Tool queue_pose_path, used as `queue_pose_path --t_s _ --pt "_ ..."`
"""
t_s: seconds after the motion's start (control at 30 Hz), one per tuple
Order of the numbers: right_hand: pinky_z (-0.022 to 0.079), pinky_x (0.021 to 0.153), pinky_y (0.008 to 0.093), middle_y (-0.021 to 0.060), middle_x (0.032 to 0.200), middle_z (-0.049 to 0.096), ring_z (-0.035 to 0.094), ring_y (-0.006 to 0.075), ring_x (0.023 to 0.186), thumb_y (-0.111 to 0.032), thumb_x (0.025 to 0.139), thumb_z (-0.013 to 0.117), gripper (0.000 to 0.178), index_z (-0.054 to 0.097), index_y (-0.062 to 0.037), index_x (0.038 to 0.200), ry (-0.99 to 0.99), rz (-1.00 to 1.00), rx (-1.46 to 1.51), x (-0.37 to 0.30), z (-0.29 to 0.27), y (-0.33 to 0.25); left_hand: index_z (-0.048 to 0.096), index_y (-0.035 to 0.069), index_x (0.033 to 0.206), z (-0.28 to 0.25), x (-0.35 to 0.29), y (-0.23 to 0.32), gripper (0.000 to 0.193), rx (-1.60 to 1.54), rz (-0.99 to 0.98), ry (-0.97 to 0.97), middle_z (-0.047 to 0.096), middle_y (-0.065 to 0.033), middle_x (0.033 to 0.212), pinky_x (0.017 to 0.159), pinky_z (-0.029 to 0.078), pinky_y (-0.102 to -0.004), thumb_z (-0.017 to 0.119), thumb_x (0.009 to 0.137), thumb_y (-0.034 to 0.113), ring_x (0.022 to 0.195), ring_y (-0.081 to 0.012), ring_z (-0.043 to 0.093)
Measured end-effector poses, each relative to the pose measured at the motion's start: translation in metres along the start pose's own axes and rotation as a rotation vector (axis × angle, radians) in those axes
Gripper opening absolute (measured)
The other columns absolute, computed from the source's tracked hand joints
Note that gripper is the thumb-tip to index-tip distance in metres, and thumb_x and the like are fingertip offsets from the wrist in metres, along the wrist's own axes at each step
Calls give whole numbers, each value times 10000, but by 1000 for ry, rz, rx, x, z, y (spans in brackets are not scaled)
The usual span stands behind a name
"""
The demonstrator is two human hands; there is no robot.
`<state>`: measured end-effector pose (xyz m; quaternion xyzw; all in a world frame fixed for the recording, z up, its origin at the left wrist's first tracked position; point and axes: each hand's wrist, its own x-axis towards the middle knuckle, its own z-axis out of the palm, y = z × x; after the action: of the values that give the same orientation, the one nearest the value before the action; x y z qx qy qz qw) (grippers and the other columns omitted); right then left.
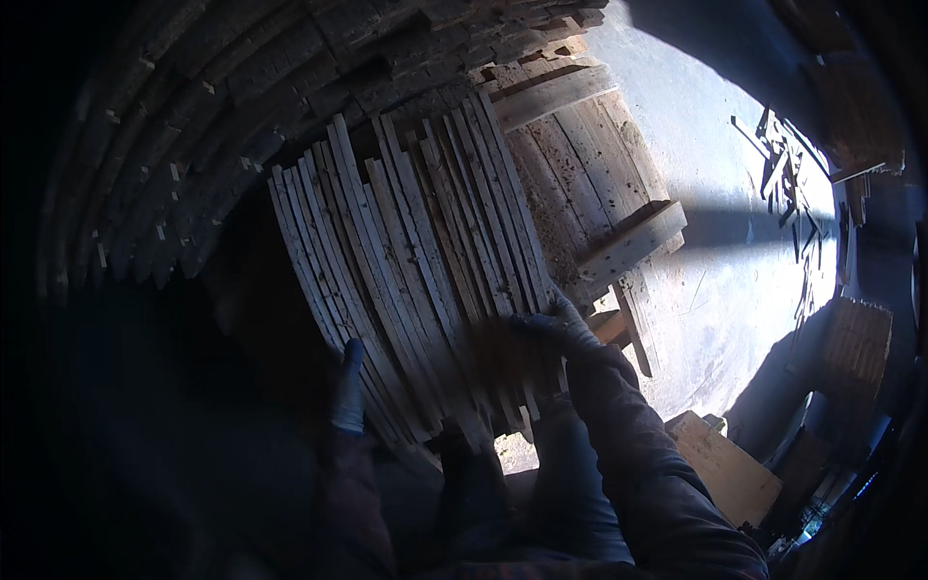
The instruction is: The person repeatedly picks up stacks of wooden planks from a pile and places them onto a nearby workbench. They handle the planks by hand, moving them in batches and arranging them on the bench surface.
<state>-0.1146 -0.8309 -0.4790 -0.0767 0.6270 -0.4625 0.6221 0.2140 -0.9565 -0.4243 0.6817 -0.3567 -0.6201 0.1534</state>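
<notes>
Wooden slat edges [411,256] fill room between left hand [349,391], right hand [563,332].

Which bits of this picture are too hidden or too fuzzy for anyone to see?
All in the head view:
- Left hand: most fingers are lost behind the wooden strips or in shadow; I can't tell which.
- Right hand: its grip is unclear, with dark blur beside it.
- Lower left: deep shadow hides what's there.
- Stacked wood: the dark picture rim swallows its outer part.
- Scattered sticks: too small to count, amid glare.
</notes>
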Motion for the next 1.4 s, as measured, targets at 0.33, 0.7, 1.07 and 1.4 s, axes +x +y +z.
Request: queue_pose_path --t_s 0.33,0.7,1.07,1.4 --pt "381 1100 527 246 1535 308 373 467 1372 -693 608 802 1057 431 -246 1492 240 -64 -876 -13 32 -96 527 22 1389 -100 107 -64 585 229 304 -122 527 -166 1400 1081 422 -416 673 944 373 1262 -278 518" --pt "403 959 606 143 1309 580 553 367 1220 -444 727 787 707 571 -108 1311 679 159 -621 -401 -131 40 380 58 1496 253 -190 26 725 925 305 -949 407 -195 1497 1093 393 -485 567 971 523 1341 -345 430" --pt "468 854 549 173 1197 654 643 358 1080 -469 849 661 645 546 -104 1369 1009 368 -367 -824 -255 251 317 38 1523 528 -636 -131 796 1417 884 -1583 361 -225 1527 1124 346 -474 573 961 540 1380 -362 379" --pt "519 869 459 166 1168 682 661 338 1037 -445 916 636 555 577 -56 1308 1473 144 -30 -1012 -325 305 260 19 1547 640 -835 -212 862 1629 1263 -1598 319 -251 1555 1151 303 -463 580 952 556 1414 -376 332"
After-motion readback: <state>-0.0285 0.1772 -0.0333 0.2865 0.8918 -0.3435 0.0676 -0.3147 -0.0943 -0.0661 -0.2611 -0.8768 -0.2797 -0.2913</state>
